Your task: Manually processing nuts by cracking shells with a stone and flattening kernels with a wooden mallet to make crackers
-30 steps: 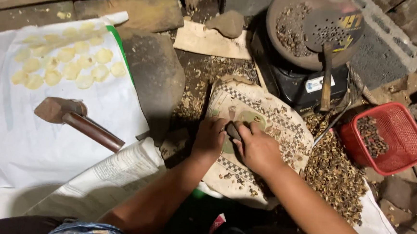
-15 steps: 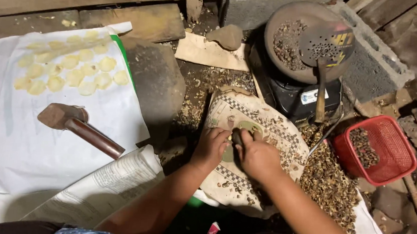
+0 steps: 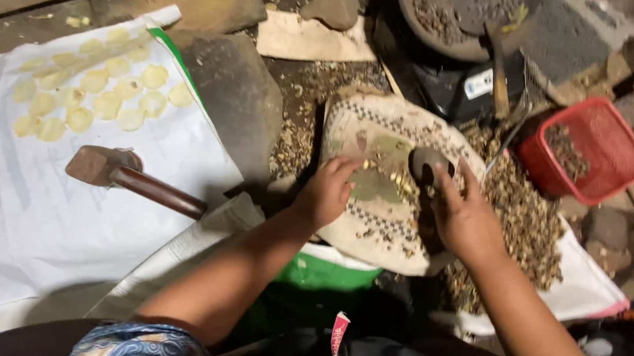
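Right hand (image 3: 465, 220) fingers closed on dark rounded stone (image 3: 428, 163); left hand (image 3: 327, 193) loose, empty, over kernels; pale flattened discs (image 3: 94, 98) laid upper left, brown shell heap (image 3: 520, 220) centre right.

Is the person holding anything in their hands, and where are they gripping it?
The right hand grips a small dark stone by its near side, fingers over the top. The left hand holds nothing; its fingertips rest on the patterned mat.

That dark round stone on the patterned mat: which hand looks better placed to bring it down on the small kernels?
Probably the right hand: its fingers already wrap the stone, raised over the kernels. The left hand rests on the mat, fingertips beside them.
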